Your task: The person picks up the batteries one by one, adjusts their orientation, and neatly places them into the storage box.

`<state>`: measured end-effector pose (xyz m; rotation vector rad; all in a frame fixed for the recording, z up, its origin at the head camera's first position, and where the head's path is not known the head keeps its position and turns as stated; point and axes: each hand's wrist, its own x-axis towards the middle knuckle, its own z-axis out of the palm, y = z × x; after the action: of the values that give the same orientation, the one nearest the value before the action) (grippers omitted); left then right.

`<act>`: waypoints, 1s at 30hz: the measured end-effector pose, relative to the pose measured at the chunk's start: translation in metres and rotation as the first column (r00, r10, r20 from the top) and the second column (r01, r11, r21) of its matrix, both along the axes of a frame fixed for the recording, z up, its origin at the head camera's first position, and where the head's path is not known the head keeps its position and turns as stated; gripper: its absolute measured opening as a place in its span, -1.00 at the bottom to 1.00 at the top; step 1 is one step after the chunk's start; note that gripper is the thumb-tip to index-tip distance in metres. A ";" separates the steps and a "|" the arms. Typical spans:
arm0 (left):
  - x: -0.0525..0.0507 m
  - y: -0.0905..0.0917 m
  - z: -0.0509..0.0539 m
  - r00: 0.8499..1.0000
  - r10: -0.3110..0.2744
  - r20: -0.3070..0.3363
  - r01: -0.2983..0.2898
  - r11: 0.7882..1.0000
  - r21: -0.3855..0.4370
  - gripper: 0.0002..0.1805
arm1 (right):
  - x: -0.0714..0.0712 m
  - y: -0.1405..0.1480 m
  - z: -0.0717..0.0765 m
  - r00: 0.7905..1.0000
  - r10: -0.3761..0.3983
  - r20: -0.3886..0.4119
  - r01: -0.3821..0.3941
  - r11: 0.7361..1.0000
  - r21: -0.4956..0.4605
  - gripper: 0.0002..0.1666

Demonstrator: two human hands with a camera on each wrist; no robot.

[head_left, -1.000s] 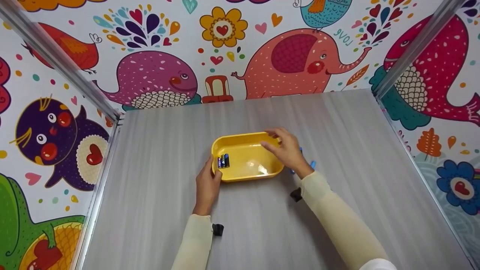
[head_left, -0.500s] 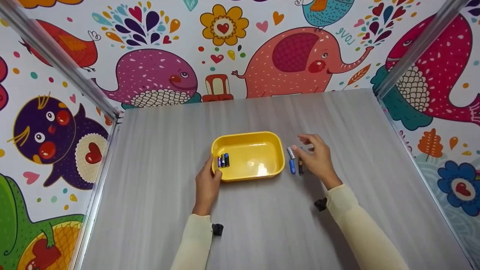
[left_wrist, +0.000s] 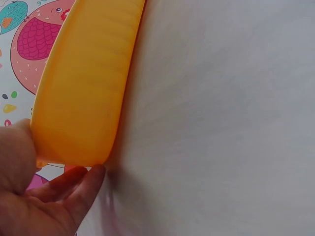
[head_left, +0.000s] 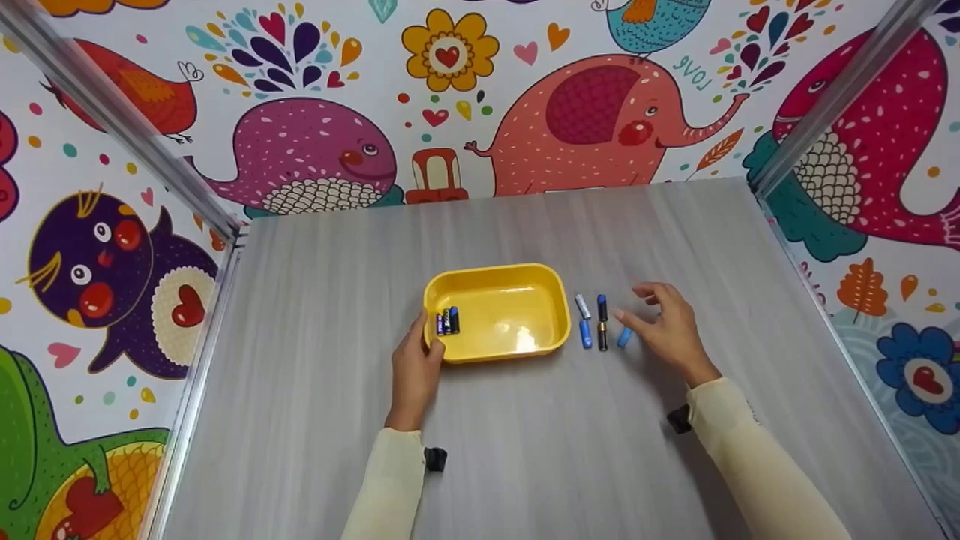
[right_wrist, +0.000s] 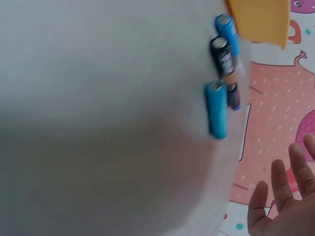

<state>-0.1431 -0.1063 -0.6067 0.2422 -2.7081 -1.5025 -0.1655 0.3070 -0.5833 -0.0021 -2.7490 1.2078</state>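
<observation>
In the head view the left hand (head_left: 415, 375) grips the left end of a yellow tray (head_left: 499, 352), thumb at the rim; the left wrist view shows that hand (left_wrist: 49, 204) with fingertips against the tray's outer wall (left_wrist: 83, 93). A few small batteries (head_left: 447, 321) stand side by side inside at the left. Right of the tray lie a white battery (head_left: 583, 306), a blue one (head_left: 586, 334), two dark ones end to end (head_left: 602, 336) and a light blue one (head_left: 624, 337). The right hand (head_left: 667, 330) hovers empty beside the light blue battery (right_wrist: 216, 110), fingers spread (right_wrist: 283, 189) in the right wrist view.
The grey table (head_left: 300, 337) is bordered by walls with printed animals (head_left: 315, 150) at the back and both sides. Metal posts (head_left: 832, 105) rise at the back corners.
The right hand has moved from over the tray's right end to the right, past the batteries on the table, which are now uncovered. The left hand and the tray have stayed in place.
</observation>
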 end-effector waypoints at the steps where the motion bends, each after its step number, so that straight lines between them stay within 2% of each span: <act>1: 0.000 0.000 0.000 1.000 0.001 -0.004 -0.001 1.000 0.000 -0.31 | 0.001 0.003 -0.001 1.000 0.009 0.013 -0.009 1.000 0.007 -0.29; 11: 0.000 -0.002 0.000 0.999 0.003 -0.042 -0.003 1.000 0.005 -0.32 | 0.008 0.022 -0.013 0.989 0.069 0.128 -0.080 0.993 0.081 -0.17; 20: 0.000 0.000 0.001 1.000 -0.001 -0.029 0.001 1.000 -0.004 -0.31 | 0.010 0.027 -0.020 0.974 0.101 0.203 -0.123 0.987 0.103 -0.19; 27: 0.001 0.001 0.001 1.000 0.000 -0.014 0.000 1.000 0.005 -0.31 | 0.009 0.026 -0.019 0.959 0.136 0.250 -0.179 0.972 0.155 -0.14; 30: 0.001 0.001 0.000 1.000 -0.001 -0.016 0.001 1.000 0.004 -0.32 | 0.009 0.027 -0.019 0.956 0.134 0.261 -0.179 0.971 0.160 -0.13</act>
<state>-0.1425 -0.1057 -0.6062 0.2285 -2.6939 -1.5036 -0.1568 0.3341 -0.6025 0.0928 -3.1245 1.0482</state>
